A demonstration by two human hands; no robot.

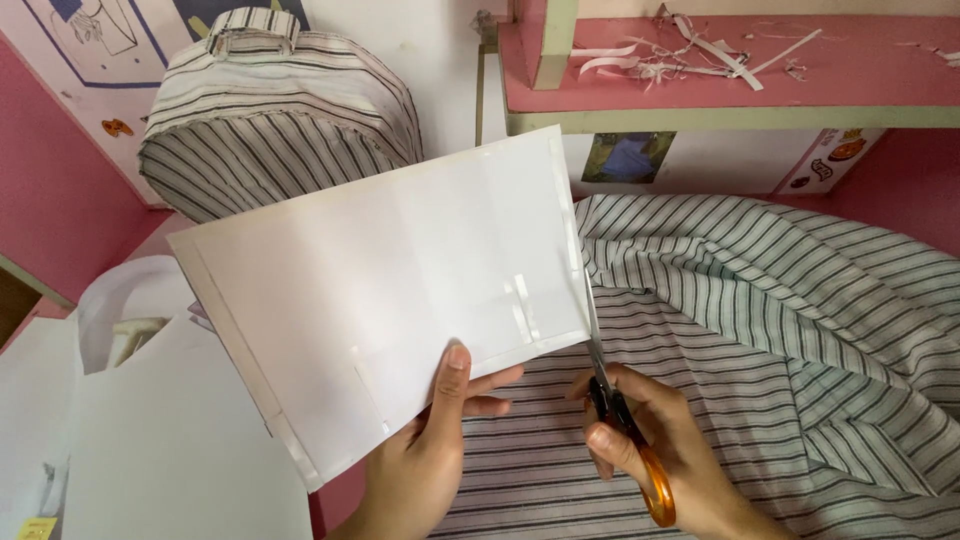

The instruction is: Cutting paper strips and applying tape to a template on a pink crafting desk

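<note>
Two hands: left [425,465] holds one card sheet [385,300]; right [665,450] one scissors [625,425].

- A home craft or sewing corner, by the look of it: pink walls [60,200] with drawn pictures stuck on at far left.
- A pink shelf [720,80] at far right is littered with paper offcuts [680,55].
- Striped cloth [780,330] spreads over the worktop at right.
- A finished striped fabric bag [275,110] stands far left.
- White card pieces [170,440] lie near left.
</note>
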